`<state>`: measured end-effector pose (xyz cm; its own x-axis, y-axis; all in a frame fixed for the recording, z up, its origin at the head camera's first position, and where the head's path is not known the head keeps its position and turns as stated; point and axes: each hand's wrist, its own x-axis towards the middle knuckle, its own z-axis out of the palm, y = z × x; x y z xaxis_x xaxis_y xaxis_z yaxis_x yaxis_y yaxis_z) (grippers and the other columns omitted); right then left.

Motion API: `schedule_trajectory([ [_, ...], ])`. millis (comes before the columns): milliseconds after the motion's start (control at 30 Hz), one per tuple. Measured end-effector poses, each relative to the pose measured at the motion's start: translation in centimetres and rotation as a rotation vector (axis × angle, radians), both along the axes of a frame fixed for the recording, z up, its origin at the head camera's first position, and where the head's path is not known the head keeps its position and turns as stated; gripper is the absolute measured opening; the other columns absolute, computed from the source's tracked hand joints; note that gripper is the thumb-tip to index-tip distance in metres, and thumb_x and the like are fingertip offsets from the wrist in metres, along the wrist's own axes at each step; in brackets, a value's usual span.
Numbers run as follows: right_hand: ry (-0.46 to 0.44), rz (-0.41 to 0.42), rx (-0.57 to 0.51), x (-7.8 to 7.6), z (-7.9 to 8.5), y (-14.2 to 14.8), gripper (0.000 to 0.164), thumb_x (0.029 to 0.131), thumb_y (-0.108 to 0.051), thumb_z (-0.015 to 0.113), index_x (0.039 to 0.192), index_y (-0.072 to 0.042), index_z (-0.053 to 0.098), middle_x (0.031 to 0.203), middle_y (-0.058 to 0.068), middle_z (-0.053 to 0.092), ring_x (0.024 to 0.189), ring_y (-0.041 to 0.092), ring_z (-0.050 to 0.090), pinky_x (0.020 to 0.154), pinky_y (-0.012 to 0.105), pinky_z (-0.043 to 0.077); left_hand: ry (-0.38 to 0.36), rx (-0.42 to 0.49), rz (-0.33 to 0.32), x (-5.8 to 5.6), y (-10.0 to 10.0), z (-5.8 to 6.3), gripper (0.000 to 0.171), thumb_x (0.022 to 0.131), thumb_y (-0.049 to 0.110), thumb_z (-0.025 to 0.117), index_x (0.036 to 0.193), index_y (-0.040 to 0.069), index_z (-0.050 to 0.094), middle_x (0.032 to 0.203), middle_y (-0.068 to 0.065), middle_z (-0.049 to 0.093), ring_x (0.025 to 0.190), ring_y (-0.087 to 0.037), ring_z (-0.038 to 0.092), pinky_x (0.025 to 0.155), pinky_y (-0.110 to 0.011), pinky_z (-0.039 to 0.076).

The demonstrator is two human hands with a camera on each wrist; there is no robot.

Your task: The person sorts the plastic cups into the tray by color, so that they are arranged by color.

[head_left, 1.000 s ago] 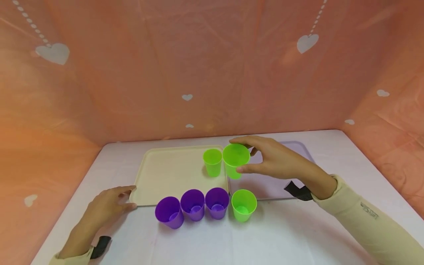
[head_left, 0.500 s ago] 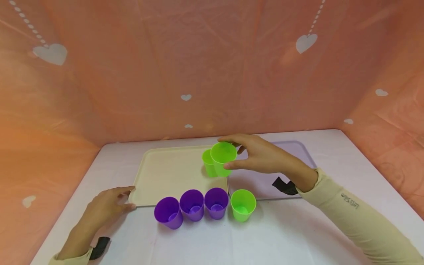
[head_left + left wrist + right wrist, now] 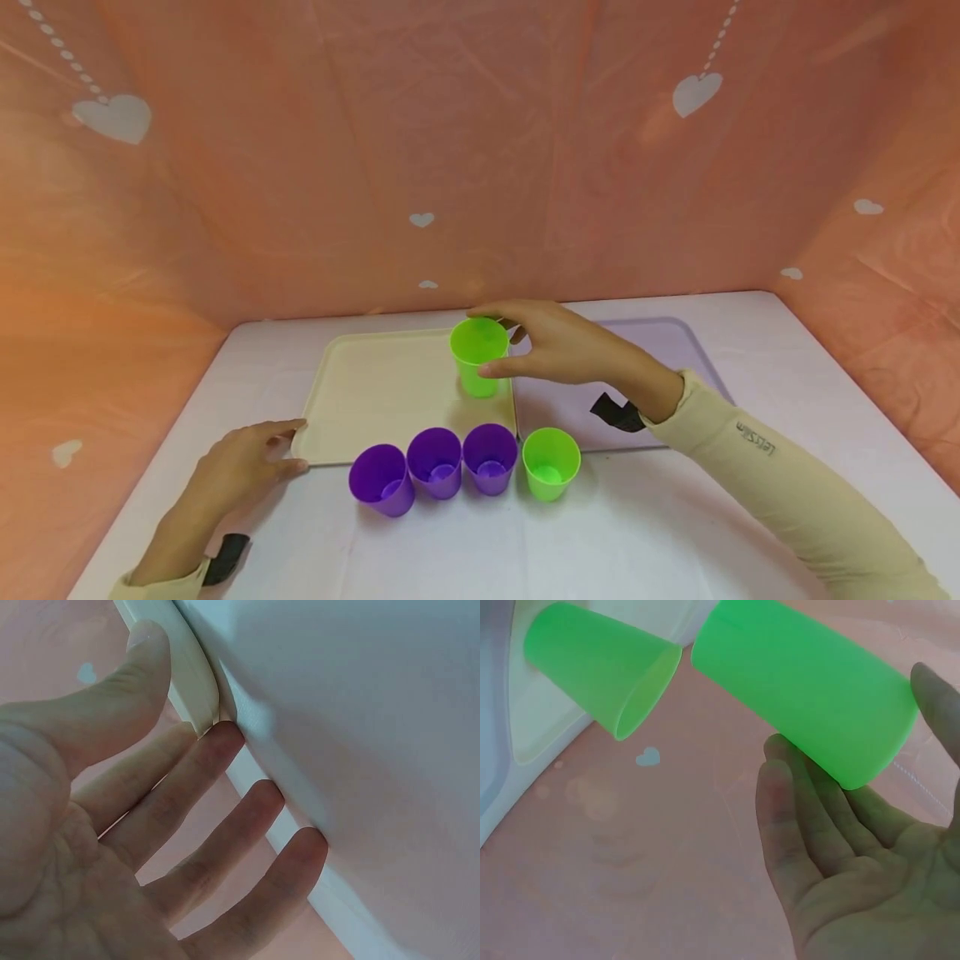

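My right hand (image 3: 558, 342) holds a green cup (image 3: 468, 354) near its rim, between thumb and fingers, above the right side of the cream tray (image 3: 367, 400). A second green cup (image 3: 592, 667) stands on that tray in the right wrist view; the held cup hides it in the head view. My left hand (image 3: 236, 467) touches the tray's near-left corner, with thumb and index finger at its edge. In the left wrist view, the other fingers (image 3: 255, 900) lie fairly straight beside the tray corner (image 3: 191, 682).
Three purple cups (image 3: 491, 458) stand in a row before the trays, with a third green cup (image 3: 551, 462) at the right end. A lilac tray (image 3: 585, 417) adjoins the cream one. An orange curtain (image 3: 480, 167) encloses the white table (image 3: 630, 533).
My right hand has carried the green cup leftward, from over the border of the two trays to over the green cup on the cream tray. The left hand stays at the corner.
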<state>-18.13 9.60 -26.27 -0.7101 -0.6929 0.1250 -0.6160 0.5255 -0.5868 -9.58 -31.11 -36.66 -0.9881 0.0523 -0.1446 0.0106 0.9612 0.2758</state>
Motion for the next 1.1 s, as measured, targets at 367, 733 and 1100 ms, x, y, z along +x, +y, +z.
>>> schedule_trajectory([
  [367,-0.011,0.046,0.02,-1.0,-0.7,-2.8,0.069,0.086,-0.04,0.077,0.144,-0.016,0.051,0.131,-0.003,0.064,0.117,0.017,0.062,0.096,0.035,0.056,-0.027,-0.001,0.034,0.3,0.0,-0.2,0.069,0.08,0.044,0.08,0.138,0.011,0.059,0.126,-0.018,0.067,0.124,-0.055,0.051,0.086,-0.072,0.045],
  [733,-0.005,0.05,0.05,-1.8,-1.5,-4.1,0.07,0.086,-0.043,0.076,0.145,-0.014,0.051,0.136,0.0,0.063,0.119,0.019,0.063,0.097,0.033,0.055,0.004,-0.007,0.013,0.1,0.0,-0.2,0.066,0.08,0.042,0.08,0.135,0.011,0.061,0.125,-0.018,0.068,0.122,-0.054,0.053,0.085,-0.071,0.046],
  [1100,-0.05,0.053,0.064,-3.1,-2.6,-6.0,0.068,0.085,-0.041,0.077,0.142,-0.013,0.053,0.136,0.001,0.063,0.124,0.019,0.061,0.098,0.034,0.055,-0.009,-0.009,0.011,-0.4,0.0,0.0,0.066,0.08,0.042,0.08,0.135,0.011,0.061,0.131,-0.022,0.064,0.123,-0.055,0.051,0.085,-0.072,0.045],
])
